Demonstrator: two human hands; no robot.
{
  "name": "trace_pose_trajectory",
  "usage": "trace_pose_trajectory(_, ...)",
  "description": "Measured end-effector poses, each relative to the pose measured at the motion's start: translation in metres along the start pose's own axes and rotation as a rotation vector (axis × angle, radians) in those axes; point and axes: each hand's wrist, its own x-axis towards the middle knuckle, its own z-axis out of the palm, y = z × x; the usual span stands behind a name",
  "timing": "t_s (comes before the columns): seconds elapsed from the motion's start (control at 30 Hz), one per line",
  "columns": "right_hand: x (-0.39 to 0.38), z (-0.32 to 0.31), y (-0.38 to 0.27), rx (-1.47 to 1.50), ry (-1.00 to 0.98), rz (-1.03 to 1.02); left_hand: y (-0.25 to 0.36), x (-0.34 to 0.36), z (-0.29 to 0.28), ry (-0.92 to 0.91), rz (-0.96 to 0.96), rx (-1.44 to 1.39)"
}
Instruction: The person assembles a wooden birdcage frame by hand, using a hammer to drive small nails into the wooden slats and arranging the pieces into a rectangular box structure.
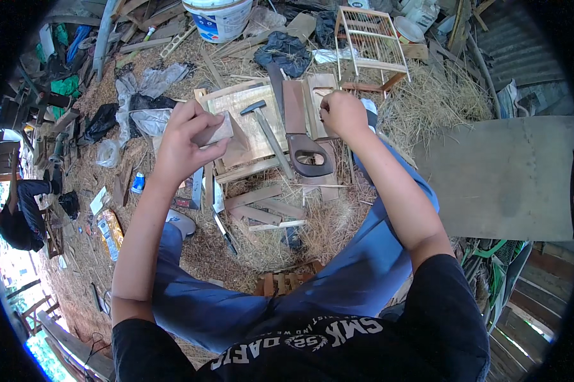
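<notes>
My left hand is closed on a wooden block, held up at the left side of a low wooden work surface. On that surface lies a hammer with a dark head and a pale handle. A handsaw rests to its right, its dark grip toward me. My right hand is over a shallow wooden box beside the saw blade. Its fingers are pinched together; what they hold, if anything, is hidden.
Wood offcuts lie on the straw-covered ground between my legs. A white bucket and a slatted wooden cage stand at the back. A flat grey-brown board is at right. Another person sits at far left.
</notes>
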Motion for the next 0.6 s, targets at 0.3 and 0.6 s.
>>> trace_pose_trajectory(0.3, 0.0010, 0.0079, 0.0010, -0.110, 0.029, -0.064, -0.0008, 0.0004, 0.0019, 0.010, 0.003, 0.005)
trace_pose_trajectory(0.6, 0.0018, 0.0090, 0.0044, -0.160, 0.049, -0.124, 0.0000, 0.0002, 0.0018, 0.011, 0.009, 0.015)
